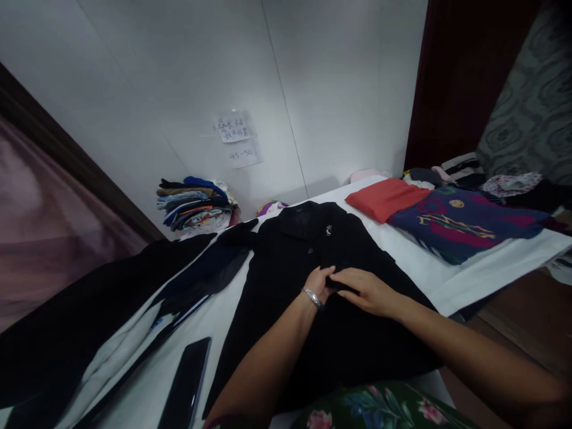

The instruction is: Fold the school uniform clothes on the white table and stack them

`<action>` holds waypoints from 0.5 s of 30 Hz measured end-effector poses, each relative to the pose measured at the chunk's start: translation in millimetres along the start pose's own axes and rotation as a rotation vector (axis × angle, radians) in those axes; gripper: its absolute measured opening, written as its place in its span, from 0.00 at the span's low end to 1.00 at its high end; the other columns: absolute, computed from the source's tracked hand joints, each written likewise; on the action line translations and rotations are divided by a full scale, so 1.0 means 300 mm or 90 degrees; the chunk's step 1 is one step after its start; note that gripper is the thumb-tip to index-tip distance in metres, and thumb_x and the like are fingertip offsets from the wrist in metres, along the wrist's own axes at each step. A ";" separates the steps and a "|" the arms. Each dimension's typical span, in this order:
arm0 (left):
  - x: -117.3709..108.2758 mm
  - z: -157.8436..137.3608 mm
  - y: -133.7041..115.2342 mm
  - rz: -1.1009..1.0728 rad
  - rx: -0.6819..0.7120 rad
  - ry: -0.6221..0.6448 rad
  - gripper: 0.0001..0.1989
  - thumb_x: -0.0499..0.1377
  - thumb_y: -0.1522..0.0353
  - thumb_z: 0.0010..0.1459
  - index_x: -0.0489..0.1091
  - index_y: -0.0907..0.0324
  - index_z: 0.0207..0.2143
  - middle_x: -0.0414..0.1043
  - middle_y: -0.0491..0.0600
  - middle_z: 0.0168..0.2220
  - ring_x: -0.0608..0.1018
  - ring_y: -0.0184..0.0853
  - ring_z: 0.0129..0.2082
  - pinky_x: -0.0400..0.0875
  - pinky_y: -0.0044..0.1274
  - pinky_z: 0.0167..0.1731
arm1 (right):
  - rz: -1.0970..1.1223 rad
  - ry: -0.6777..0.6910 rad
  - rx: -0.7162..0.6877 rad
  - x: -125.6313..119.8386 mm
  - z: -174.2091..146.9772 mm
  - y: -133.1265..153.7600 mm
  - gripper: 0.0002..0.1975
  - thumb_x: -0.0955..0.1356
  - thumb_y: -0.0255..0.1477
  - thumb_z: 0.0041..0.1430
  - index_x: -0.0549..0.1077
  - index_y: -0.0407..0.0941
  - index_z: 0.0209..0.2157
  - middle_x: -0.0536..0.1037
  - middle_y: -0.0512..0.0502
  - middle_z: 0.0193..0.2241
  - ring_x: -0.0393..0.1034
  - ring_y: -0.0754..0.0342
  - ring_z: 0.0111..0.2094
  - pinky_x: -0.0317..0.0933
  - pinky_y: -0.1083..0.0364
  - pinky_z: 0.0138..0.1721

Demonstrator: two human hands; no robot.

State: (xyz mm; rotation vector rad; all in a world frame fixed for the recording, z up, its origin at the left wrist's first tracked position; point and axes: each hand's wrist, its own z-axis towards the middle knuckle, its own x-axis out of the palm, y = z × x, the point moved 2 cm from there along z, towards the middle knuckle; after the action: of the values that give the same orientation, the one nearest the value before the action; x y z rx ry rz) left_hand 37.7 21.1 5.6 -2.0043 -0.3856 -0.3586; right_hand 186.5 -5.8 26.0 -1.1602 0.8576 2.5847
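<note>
A black collared jacket [286,333] with buttons down its front lies spread flat before me, its collar pointing away. On its chest is a small light emblem [329,230]. My left hand [318,285], with a silver bracelet [312,297] at the wrist, pinches the jacket's front edge. Close against it, my right hand [364,291] has its fingers bent onto the same edge, thumb near the left fingers. The bit of cloth between the fingertips is mostly hidden.
A phone [185,384] lies on the white-covered table [134,390] at the near left, beside dark garments [111,286]. Folded clothes [196,202] are stacked at the back left. An orange folded garment [386,199] and a navy patterned one [460,223] lie right. Paper notes [236,126] hang on the wall.
</note>
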 end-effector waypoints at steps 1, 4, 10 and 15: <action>-0.015 0.005 0.008 -0.002 0.004 -0.012 0.10 0.67 0.70 0.45 0.69 0.62 0.30 0.73 0.47 0.25 0.75 0.32 0.26 0.71 0.23 0.26 | 0.003 -0.029 0.029 -0.016 -0.043 -0.027 0.18 0.62 0.31 0.63 0.69 0.49 0.54 0.76 0.43 0.48 0.70 0.50 0.50 0.64 0.48 0.51; -0.041 0.005 -0.026 -0.012 0.039 -0.038 0.10 0.65 0.74 0.45 0.70 0.61 0.33 0.75 0.48 0.28 0.77 0.32 0.27 0.72 0.24 0.28 | -0.068 -0.130 0.246 -0.097 -0.190 -0.148 0.18 0.60 0.36 0.63 0.71 0.49 0.51 0.75 0.42 0.50 0.69 0.47 0.51 0.62 0.45 0.53; 0.013 0.016 -0.266 -0.006 0.173 -0.018 0.10 0.65 0.75 0.45 0.71 0.60 0.32 0.77 0.47 0.29 0.78 0.33 0.28 0.74 0.24 0.30 | -0.103 -0.001 0.583 -0.160 -0.405 -0.299 0.35 0.63 0.43 0.56 0.61 0.40 0.61 0.76 0.35 0.48 0.72 0.41 0.47 0.65 0.44 0.48; 0.105 0.084 -0.512 -0.006 0.263 -0.023 0.07 0.64 0.76 0.45 0.70 0.61 0.28 0.74 0.47 0.24 0.79 0.35 0.30 0.75 0.27 0.34 | -0.005 -0.023 0.601 -0.162 -0.382 -0.263 0.38 0.65 0.37 0.53 0.56 0.43 0.64 0.75 0.39 0.49 0.73 0.44 0.45 0.67 0.48 0.46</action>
State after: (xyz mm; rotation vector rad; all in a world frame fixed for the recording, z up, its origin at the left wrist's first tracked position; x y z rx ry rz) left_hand 4.1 113.3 130.4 -1.6078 -0.4516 -0.2266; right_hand 321.6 -3.8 -33.0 -0.7900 1.7527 1.7544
